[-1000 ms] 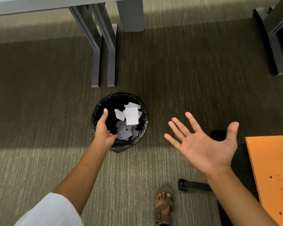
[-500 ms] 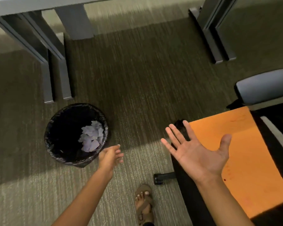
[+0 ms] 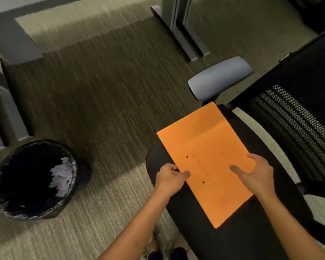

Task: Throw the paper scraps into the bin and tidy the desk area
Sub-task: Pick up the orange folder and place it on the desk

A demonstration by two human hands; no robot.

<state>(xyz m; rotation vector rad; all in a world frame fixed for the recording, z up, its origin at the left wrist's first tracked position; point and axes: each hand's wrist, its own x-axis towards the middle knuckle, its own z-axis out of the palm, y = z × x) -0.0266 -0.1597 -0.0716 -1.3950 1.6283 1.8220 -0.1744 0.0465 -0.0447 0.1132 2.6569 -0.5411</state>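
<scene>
Office chair (image 3: 270, 231), right of frame: seat carries the folder.
Bin (image 3: 33, 180), lower left: paper scraps (image 3: 61, 177) lie inside, against its right wall.
Orange folder (image 3: 204, 147), centre right: flat on the seat.
Our left hand (image 3: 170, 178): fingers pinching the folder's left edge.
Our right hand (image 3: 255, 175): fingers spread, resting on it.
Risk, we judge: a one-edge lift could let it sag and slide off the seat.

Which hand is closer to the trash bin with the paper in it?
Left. The left hand grips the orange folder's edge on the bin's side; the right hand rests on the folder, farther away.
</scene>
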